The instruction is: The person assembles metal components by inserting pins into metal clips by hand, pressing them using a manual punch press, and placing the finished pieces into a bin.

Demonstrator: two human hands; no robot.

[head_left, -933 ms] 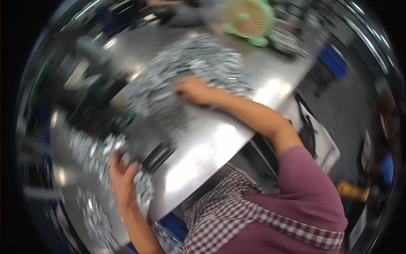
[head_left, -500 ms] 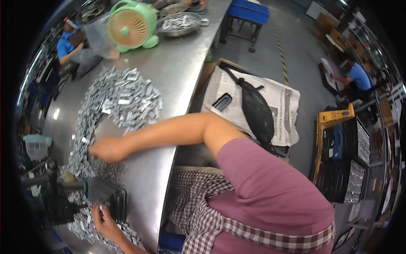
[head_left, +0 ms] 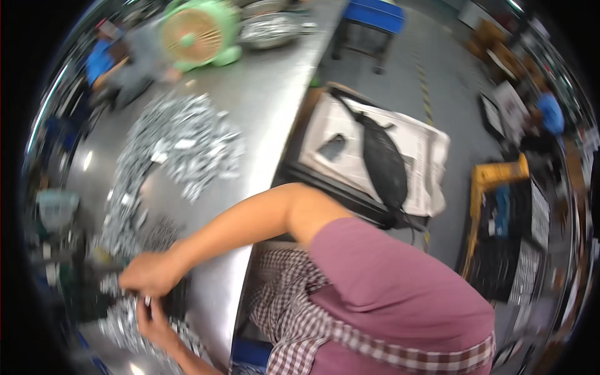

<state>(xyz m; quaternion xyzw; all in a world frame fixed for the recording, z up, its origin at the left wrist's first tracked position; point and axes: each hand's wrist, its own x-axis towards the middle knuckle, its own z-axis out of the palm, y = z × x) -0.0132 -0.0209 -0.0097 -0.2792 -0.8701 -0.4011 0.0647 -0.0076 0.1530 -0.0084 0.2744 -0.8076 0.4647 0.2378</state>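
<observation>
A long heap of small silvery metal parts [head_left: 181, 147] lies across the steel table [head_left: 269, 100] and curves down toward me. My right hand [head_left: 153, 274] is curled into a loose fist over a dark tray [head_left: 178, 297] near the table's edge, apparently closed on a few metal parts. Just below it, my left hand [head_left: 153, 320] reaches up from the lower edge, fingertips touching the right hand; blur hides what it holds. More metal parts [head_left: 125, 328] lie around the tray.
A green fan [head_left: 197, 34] and a metal bowl of parts [head_left: 272, 28] stand at the table's far end. Beside the table, a newspaper-covered box [head_left: 425, 156] holds a black bag [head_left: 381, 159] and a phone [head_left: 331, 147]. A yellow cart [head_left: 494, 181] stands right. A person in blue [head_left: 100, 59] sits far left.
My right hand has drawn back from the heap of parts to the dark tray, meeting my left hand. The view has swung slightly.
</observation>
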